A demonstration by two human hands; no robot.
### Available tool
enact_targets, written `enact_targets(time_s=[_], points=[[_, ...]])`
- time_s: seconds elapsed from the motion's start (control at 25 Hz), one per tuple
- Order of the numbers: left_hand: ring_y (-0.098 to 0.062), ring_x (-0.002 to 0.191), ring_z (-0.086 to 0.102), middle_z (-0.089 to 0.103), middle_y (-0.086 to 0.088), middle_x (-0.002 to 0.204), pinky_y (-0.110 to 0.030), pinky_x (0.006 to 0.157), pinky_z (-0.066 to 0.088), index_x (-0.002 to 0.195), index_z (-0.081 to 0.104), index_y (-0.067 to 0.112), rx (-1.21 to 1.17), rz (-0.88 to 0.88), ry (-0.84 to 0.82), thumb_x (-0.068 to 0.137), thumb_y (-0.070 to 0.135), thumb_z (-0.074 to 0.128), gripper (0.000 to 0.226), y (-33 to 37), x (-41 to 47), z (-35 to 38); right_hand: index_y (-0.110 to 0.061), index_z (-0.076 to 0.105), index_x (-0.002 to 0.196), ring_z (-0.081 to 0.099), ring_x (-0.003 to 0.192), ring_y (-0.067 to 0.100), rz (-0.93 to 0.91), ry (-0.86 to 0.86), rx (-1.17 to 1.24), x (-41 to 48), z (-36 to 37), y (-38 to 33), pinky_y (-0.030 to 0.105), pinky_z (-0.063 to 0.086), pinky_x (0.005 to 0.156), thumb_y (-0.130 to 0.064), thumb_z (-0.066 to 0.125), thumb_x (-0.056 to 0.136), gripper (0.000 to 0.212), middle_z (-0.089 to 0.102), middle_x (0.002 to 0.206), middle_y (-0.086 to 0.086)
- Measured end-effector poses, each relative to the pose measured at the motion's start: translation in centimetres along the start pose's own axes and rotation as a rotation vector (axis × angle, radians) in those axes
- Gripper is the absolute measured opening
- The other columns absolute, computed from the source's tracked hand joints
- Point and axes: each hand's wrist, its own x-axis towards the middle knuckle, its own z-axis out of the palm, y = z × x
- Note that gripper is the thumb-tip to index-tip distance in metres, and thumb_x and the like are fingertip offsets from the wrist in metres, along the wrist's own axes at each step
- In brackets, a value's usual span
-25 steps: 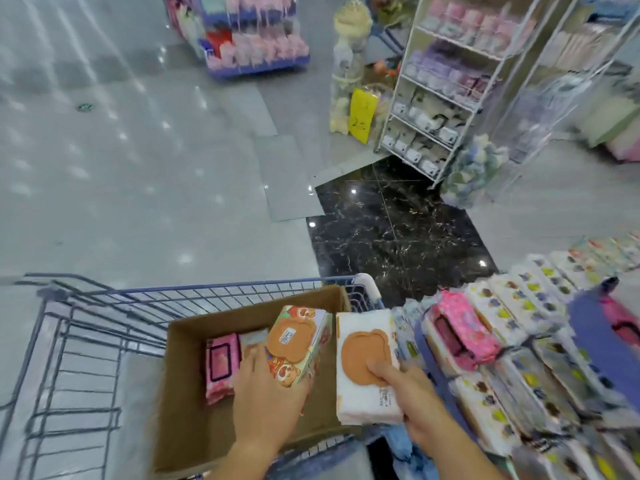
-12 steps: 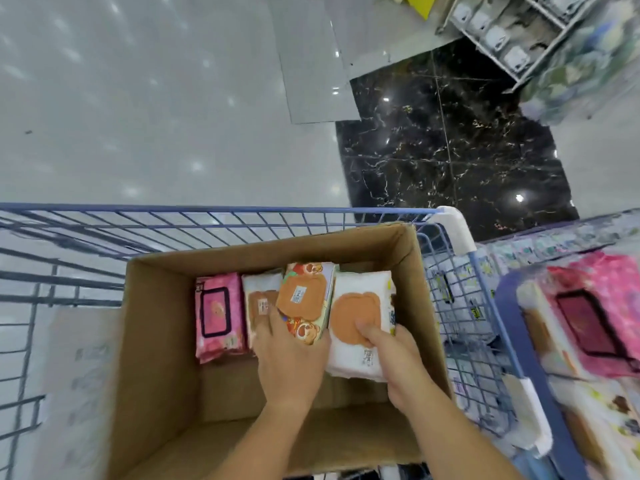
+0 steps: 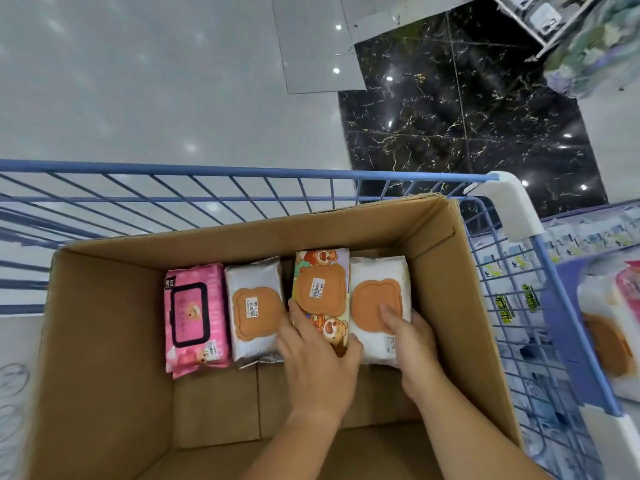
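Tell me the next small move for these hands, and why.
Probably let go of both packs and lift out. The left hand grips the cartoon pack and the right hand the white pack, and both sit in the row with the pink pack in the box.

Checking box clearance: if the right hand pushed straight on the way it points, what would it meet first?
The right hand grips the white wipes pack with the orange lid; beyond it, probably the far wall of the brown cardboard box, though depth is unclear.
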Motion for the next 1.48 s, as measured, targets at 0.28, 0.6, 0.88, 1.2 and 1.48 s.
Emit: enact_targets(time_s=[0.28,0.6,0.88,1.2,1.48], points=[[-0.028,0.156,0.011,0.006,-0.015,0.167,-0.036,0.118,0.035,0.161,-0.015,0.006,0.127,0.032,-0.137,0.099,0.054,0.051,0.102,-0.9,-0.2,-0.3,-0.01,0.05,0.133,0.059,0.118,0.037,0.003,0.386,-0.346,-1.3,2.1,0.5,0.049,0.051,0.098,-0.047,0.071,0.086,0.064,0.059,0.131,0.015],[-0.037,0.141,0.041,0.041,-0.021,0.154,-0.047,0.111,0.044,0.158,0.023,-0.001,0.217,0.051,0.037,0.086,0.057,0.07,0.104,-1.4,0.7,1.0,-0.013,0.038,0.15,0.061,0.121,0.026,0.154,0.155,0.564,-1.7,1.7,0.4,0.043,0.045,0.11,0.008,0.062,0.092,0.066,0.06,0.139,0.011],[-0.03,0.145,0.035,0.025,-0.01,0.158,-0.042,0.112,0.042,0.162,0.01,0.016,0.259,0.153,-0.246,0.089,0.044,0.07,0.098,-0.4,1.0,-5.3,-0.025,0.042,0.144,0.057,0.123,0.023,-0.005,0.024,-0.355,-6.3,0.4,-1.8,0.045,0.048,0.105,-0.039,0.066,0.083,0.068,0.06,0.135,-0.001],[0.014,0.1,0.053,0.049,0.028,0.11,-0.013,0.089,0.045,0.104,0.043,0.051,0.007,0.269,-0.529,0.094,0.024,0.073,0.042,7.2,-4.1,-18.9,-0.033,0.048,0.141,0.048,0.133,0.012,-0.164,-0.158,-0.313,-18.7,-6.1,-7.3,0.036,0.04,0.112,-0.049,0.069,0.086,0.06,0.053,0.134,-0.018],[-0.008,0.129,0.055,0.056,0.017,0.138,-0.029,0.103,0.045,0.135,0.041,0.051,-0.018,0.43,-0.692,0.068,0.076,0.076,0.08,14.4,-11.5,-22.4,-0.04,0.042,0.138,0.045,0.135,0.008,-0.207,-0.073,0.067,-31.0,-15.7,-9.9,0.032,0.042,0.108,-0.057,0.074,0.081,0.067,0.048,0.139,-0.019]])
